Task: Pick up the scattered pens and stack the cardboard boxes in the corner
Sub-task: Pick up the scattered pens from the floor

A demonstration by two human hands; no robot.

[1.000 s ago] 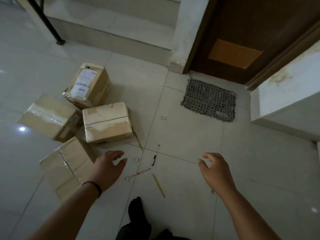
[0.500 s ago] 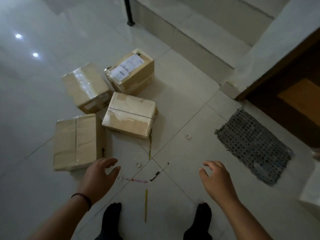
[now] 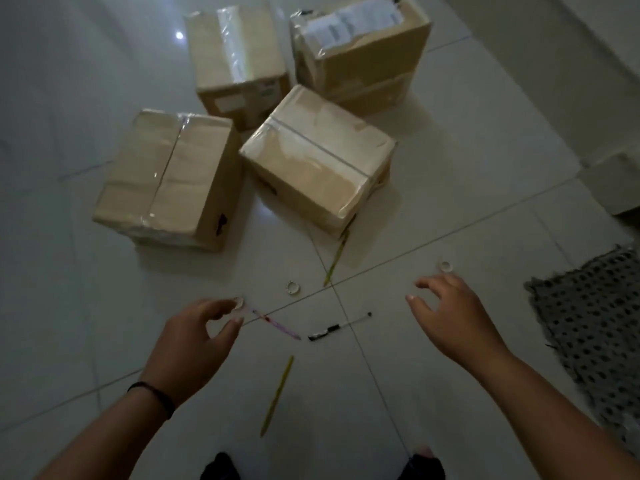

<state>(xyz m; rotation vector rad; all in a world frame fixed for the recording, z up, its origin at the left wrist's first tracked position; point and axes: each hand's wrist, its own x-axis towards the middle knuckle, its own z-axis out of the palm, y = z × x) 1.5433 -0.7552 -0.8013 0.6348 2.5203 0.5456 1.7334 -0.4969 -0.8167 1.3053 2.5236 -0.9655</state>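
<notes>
The left hand (image 3: 194, 341) hovers with thumb and forefinger narrowly apart, empty, just beside the pink pen (image 3: 277, 325) lying on the floor tile (image 3: 450, 237); the right hand (image 3: 453, 317) hangs wide, empty; best pinch low at the near end, I'd say.

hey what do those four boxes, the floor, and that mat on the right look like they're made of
Boxes: brown cardboard, sealed with glossy clear tape that catches the light.
Floor: pale glazed tile, probably ceramic; it mirrors a lamp and shows grout lines.
Mat: grey, full of small holes; woven fabric or rubber, hard to tell.
</notes>
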